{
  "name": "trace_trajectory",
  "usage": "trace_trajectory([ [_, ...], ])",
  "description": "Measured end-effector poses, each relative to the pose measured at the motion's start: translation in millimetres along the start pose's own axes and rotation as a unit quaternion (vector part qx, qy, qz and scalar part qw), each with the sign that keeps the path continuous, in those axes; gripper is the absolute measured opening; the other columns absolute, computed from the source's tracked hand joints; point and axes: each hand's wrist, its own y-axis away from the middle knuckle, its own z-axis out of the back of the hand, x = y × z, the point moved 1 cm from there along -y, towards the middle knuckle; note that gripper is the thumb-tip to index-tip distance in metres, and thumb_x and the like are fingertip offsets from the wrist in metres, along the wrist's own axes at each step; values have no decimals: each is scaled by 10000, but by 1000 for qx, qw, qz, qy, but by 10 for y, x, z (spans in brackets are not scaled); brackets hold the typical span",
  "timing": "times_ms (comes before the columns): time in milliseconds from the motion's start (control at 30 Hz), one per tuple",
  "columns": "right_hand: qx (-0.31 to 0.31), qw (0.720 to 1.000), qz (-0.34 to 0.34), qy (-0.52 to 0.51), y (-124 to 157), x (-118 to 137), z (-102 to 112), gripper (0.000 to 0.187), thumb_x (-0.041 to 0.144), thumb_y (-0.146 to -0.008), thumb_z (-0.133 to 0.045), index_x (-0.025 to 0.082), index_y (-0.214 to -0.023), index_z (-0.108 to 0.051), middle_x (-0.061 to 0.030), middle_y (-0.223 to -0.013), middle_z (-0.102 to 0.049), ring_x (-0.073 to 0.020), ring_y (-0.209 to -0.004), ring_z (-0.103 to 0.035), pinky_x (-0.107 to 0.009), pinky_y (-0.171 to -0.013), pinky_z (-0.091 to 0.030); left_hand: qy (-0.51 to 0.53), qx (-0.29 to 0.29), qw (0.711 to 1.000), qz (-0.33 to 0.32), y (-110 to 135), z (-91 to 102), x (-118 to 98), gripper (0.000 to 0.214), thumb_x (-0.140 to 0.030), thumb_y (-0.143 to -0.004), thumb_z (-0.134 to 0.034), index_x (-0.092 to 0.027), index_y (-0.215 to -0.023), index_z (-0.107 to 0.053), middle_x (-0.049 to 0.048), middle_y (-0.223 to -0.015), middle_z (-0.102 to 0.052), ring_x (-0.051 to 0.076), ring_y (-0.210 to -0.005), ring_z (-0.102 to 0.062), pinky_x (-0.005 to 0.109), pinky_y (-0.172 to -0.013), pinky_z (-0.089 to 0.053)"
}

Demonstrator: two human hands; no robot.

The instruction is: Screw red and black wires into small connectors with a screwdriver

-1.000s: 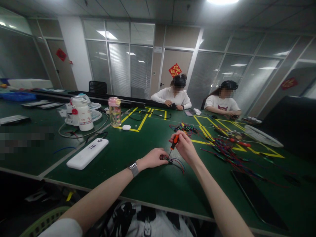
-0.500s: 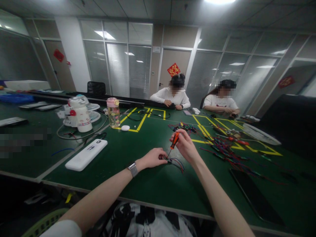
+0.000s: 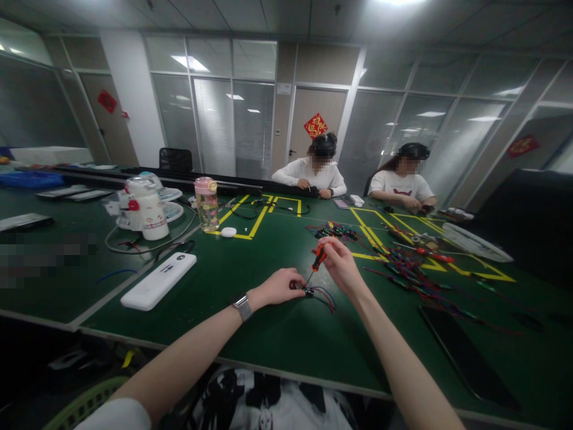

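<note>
My right hand (image 3: pixel 338 260) is closed round the handle of an orange and black screwdriver (image 3: pixel 319 258). Its thin shaft slants down to the left, and the tip meets a small green connector (image 3: pixel 308 292) with wires. Pressed to the green table (image 3: pixel 268 340), my left hand (image 3: pixel 280 286) pinches this connector between thumb and fingers, which hide part of it. Red and blue wires (image 3: pixel 329 297) curve out from the connector to the right. Whether the tip sits in a screw is too small to tell.
A heap of red and blue wired pieces (image 3: pixel 412 275) lies to the right, beside a black phone (image 3: pixel 465 352). On the left are a white power bank (image 3: pixel 159 280), a pink-lidded bottle (image 3: pixel 206 206) and a white jug (image 3: pixel 147 209). Two people sit across the table.
My right hand has turned slightly on the screwdriver, and its handle tilts a little more to the right. The left hand keeps its hold on the connector.
</note>
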Motion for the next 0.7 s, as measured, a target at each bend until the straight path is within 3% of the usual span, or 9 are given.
trace_trajectory([
  [167,42,999,-7,2,37,38,-63,236,389,-777,-702,272,-981,-677,-6,-853,-623,-153,-804,-585,-310,-801,-504,-3,4,1000,3,0,3,-11,213,-352,-813,-646,-188,-937,-702,36,-906,-602,147,-765,-558,237,-678,-426],
  [433,3,998,41,49,26,53,-56,184,396,-759,-714,240,-850,-679,-3,-808,-640,-146,-761,-586,-262,-705,-465,-4,-5,1000,-4,1,-4,1,217,-357,-805,-652,-186,-931,-699,26,-874,-590,140,-741,-548,234,-663,-414],
  [533,-15,998,30,51,21,59,-23,201,396,-722,-744,242,-837,-686,2,-788,-640,-148,-737,-589,-270,-694,-465,-7,-4,1000,-5,5,-1,-8,205,-343,-806,-644,-191,-932,-699,23,-877,-589,136,-736,-549,232,-661,-412],
  [700,19,1000,1,23,31,103,-33,250,405,-756,-711,248,-950,-690,-16,-855,-667,-165,-808,-616,-301,-760,-481,-18,-9,1000,-11,7,-8,-9,166,-259,-777,-627,-190,-911,-696,17,-864,-590,132,-731,-551,226,-666,-417],
])
